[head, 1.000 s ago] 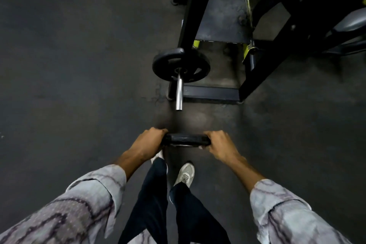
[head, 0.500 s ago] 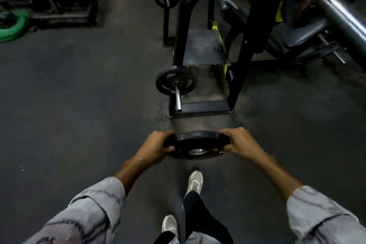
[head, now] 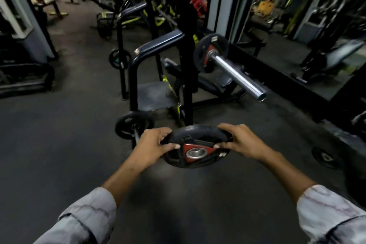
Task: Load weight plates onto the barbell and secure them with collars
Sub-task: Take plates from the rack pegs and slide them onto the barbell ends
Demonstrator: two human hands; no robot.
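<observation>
Your left hand and right hand each grasp one side of the weight plate, held nearly flat at waist height over the floor; you are mid-carry, so next tip it upright and line its steel-ringed hole with the bare barbell sleeve up to your right, behind which one plate already sits

Far rim of the weight plate under curled fingers; background machines blurred.

single head-worn view, facing forward and down; hands close below, barbell sleeve just ahead
</observation>
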